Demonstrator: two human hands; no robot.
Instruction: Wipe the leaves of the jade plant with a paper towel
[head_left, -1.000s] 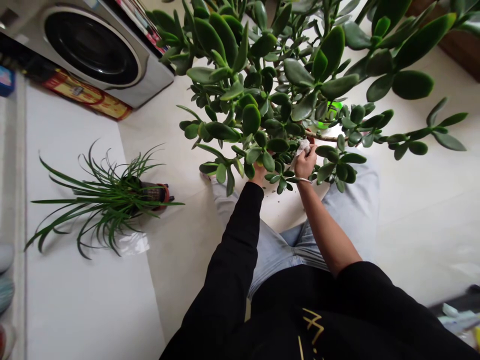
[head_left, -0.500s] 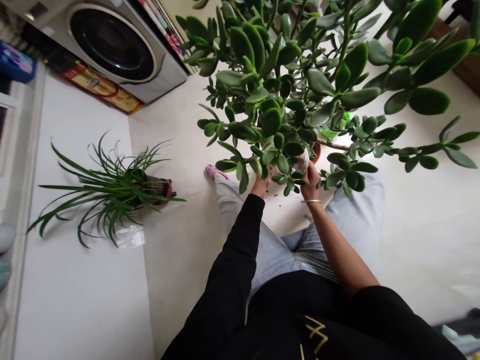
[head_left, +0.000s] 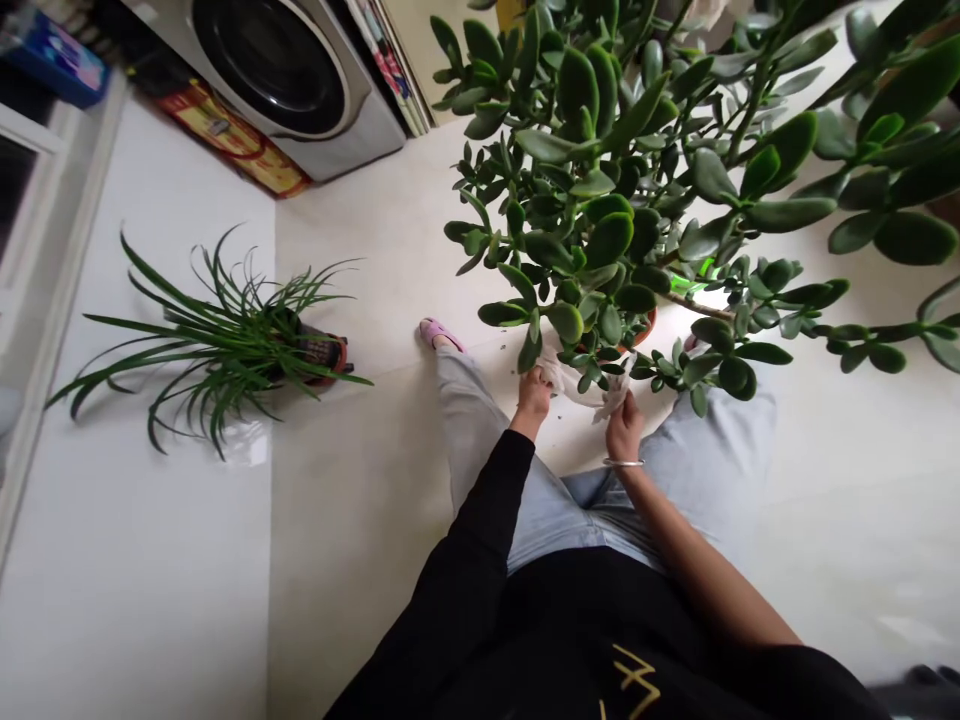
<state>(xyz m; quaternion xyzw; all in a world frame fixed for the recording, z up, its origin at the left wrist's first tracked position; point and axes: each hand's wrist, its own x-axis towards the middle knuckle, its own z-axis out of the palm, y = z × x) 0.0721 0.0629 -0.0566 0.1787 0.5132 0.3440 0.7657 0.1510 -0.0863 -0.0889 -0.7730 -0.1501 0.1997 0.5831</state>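
A large jade plant (head_left: 637, 190) with thick oval leaves fills the upper right; its reddish pot (head_left: 643, 328) shows under the foliage. My left hand (head_left: 534, 391) and my right hand (head_left: 624, 428) are low in front of the pot, each closed on an end of a white cloth (head_left: 581, 383) stretched between them. The right wrist wears a thin bracelet. Leaves hide part of the cloth and my fingertips. My legs in light jeans reach out on either side of the pot.
A grassy potted plant (head_left: 225, 340) in a red-brown pot stands on the floor at left. A front-loading washing machine (head_left: 292, 70) is at the top left, with a red-yellow mat beside it. My pink slipper (head_left: 436, 332) shows near the plant.
Both hands have dropped from among the lower leaves to the front of the pot. The cloth, bunched in the right hand before, is now spread between both hands. The view tilted down.
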